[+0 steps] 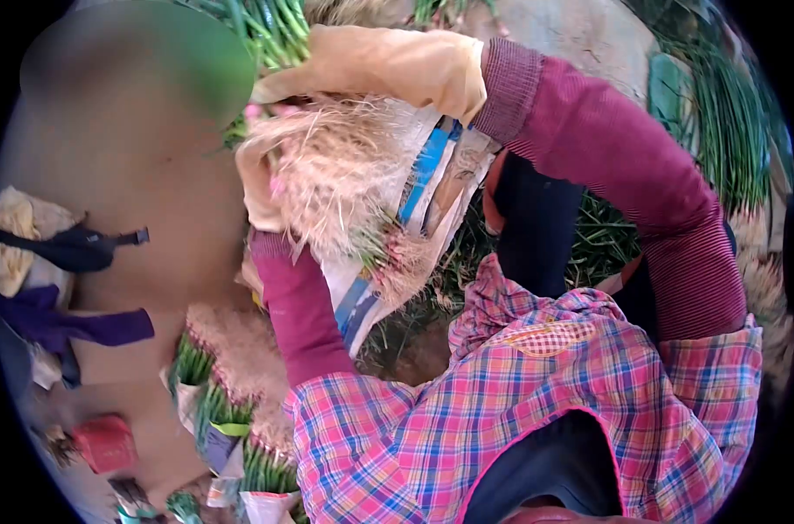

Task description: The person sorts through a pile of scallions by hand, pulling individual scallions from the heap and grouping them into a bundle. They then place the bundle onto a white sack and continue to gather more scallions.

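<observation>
A large bunch of green onions (327, 166) lies over my lap, its pale roots toward me and its green leaves pointing up and away. My right hand (371, 65), in a cream glove, reaches across the top of the bunch with its fingers wrapped round the stems. On the near left side, my left hand (259, 188), also gloved, is closed against the same bunch, partly covered by roots. Beneath the bunch is a white and blue sack (427, 170). A smaller onion bunch (397, 258) rests on the sack.
Tied onion bunches (240, 406) stand in a row at lower left, near a red object (105, 443). Purple cloth (74, 323) and a black strap (78, 247) lie at far left. Long green onions (733, 131) are at far right. The upper left is blurred.
</observation>
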Tool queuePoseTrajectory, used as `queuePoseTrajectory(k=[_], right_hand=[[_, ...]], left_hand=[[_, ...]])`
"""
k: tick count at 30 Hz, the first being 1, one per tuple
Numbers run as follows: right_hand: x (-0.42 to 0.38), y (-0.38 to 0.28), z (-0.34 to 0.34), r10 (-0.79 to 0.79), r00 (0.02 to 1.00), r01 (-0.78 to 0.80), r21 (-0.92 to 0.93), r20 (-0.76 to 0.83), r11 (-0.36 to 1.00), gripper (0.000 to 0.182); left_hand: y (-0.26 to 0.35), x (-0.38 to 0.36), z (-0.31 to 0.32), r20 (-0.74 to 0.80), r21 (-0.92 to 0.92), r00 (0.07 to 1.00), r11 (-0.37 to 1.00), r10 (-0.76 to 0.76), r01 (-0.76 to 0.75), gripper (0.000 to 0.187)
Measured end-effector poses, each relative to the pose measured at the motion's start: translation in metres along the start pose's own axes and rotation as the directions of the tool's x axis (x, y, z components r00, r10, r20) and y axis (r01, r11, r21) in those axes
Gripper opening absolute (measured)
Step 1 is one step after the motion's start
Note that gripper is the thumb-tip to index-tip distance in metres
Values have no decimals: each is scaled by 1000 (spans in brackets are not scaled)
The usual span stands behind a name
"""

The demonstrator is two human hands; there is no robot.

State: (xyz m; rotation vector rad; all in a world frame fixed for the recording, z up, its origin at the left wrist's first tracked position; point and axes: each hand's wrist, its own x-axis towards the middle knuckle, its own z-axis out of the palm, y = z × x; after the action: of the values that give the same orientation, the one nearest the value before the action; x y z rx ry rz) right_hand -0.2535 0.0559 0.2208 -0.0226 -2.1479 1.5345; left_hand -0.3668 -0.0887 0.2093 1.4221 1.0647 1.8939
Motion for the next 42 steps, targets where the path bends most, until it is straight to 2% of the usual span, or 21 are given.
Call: queuePoseTrajectory(k=[2, 4, 6, 8, 10, 12, 14, 15, 16, 19, 22, 26, 27, 29, 32, 34, 35, 36, 39, 40, 42], right_hand=[[5, 18, 4, -158, 987, 158, 9, -4, 987, 47], [9, 78, 32, -246, 969, 247, 125, -23, 961, 53], [-19, 146, 63, -68, 984, 24, -251, -166, 968, 56], [-30, 200, 77, 368, 929, -367, -25, 33, 930, 53], [-89, 221, 78, 239, 927, -161, -271, 289, 949, 58], [-129, 258, 112, 632, 775, -629, -80, 13, 773, 59], [-135, 252, 109, 663, 748, -663, 38, 4, 748, 61], [-125, 257, 113, 708, 705, -705, 137, 32, 696, 63], [-129, 249, 112, 765, 644, -763, 86, 8, 641, 64], [-117, 221, 104, 771, 636, -765, -114, 17, 634, 65], [-123, 236, 114, 763, 647, -756, -150, -19, 637, 69], [-131, 246, 119, 656, 751, -661, -85, -76, 746, 64], [-128, 236, 113, 766, 636, -768, -168, -90, 618, 66], [-126, 241, 103, 767, 635, -764, -218, -90, 607, 70], [-130, 239, 95, 771, 614, -778, -290, -169, 557, 66], [-122, 231, 88, 736, 654, -678, -565, -172, 470, 65], [-104, 195, 88, 772, 605, -614, -731, -196, 296, 58], [-98, 183, 87, 771, 606, -614, -732, -197, 296, 58], [-85, 162, 89, 357, 890, -438, -753, -285, 491, 31], [-75, 164, 95, 359, 890, -436, -753, -281, 493, 31], [-46, 172, 106, 186, 935, -316, -475, -300, 821, 17]], left_hand=[[-44, 13, -69, 50, 122, 944, 940, -327, 320, 22], [-65, -16, -72, 39, -406, 784, 708, -619, 579, 19], [-115, -60, -79, -156, 128, 781, 772, -605, 623, 17], [-110, -77, -76, -115, -22, 570, 575, -814, 818, 18], [-169, -129, -75, -59, -273, 473, 470, -879, 839, 18], [-200, -175, -48, -30, -292, 517, 502, -856, 814, 18], [-195, -171, -56, 29, -537, 439, 356, -898, 764, 21], [-197, -171, -44, -202, -563, 418, 454, -886, 691, 22], [-200, -176, -45, -147, -543, 447, 450, -882, 709, 32], [-188, -173, -28, -596, -224, 525, 754, -608, 618, 85], [-206, -181, -25, -805, 180, 525, 729, -277, 660, 80], [-200, -190, -25, -765, 364, 624, 692, -160, 623, 76], [-194, -190, -18, -743, 303, 613, 681, -269, 667, 72], [-200, -187, -9, -683, 407, 666, 601, -300, 688, 62], [-213, -188, -5, -672, 296, 589, 566, -449, 769, 66], [-209, -190, -5, -693, 499, 686, 541, -220, 677, 74], [-209, -193, -6, -714, 423, 656, 596, -245, 683, 79], [-188, -187, -1, -720, 430, 659, 607, -215, 668, 80], [-156, -179, -8, -771, 401, 614, 620, -169, 674, 69], [-148, -175, -17, -670, 605, 738, 518, -78, 605, 60], [-156, -169, -27, -486, 819, 873, 372, 42, 438, 41]])
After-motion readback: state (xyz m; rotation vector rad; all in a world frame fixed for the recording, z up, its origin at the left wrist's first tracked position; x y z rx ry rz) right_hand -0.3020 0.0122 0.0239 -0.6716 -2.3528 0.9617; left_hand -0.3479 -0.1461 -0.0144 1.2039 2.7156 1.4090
